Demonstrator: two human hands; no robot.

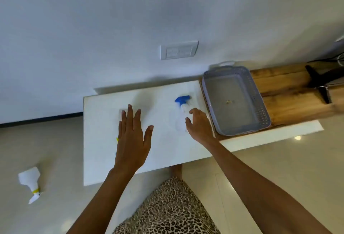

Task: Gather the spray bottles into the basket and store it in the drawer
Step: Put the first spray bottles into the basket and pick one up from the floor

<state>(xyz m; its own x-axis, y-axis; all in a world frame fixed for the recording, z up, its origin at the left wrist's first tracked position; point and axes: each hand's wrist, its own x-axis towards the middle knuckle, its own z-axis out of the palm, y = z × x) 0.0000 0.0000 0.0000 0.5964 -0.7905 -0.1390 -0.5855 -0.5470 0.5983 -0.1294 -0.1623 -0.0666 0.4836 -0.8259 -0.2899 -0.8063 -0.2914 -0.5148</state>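
Right hand [200, 127] curls loosely, fingers apart, at the blue-topped spray bottle [183, 111] lying just left of the empty basket [260, 103], likely to lift it in; left hand [133, 137] hovers flat and spread, farther left; another bottle [30, 183] lies on the floor, well left of the basket.

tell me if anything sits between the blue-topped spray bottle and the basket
Nothing visible does. The blue-topped spray bottle lies on the white tabletop with the right hand reaching it, and the grey basket sits just to its right on the wooden surface, open side up.
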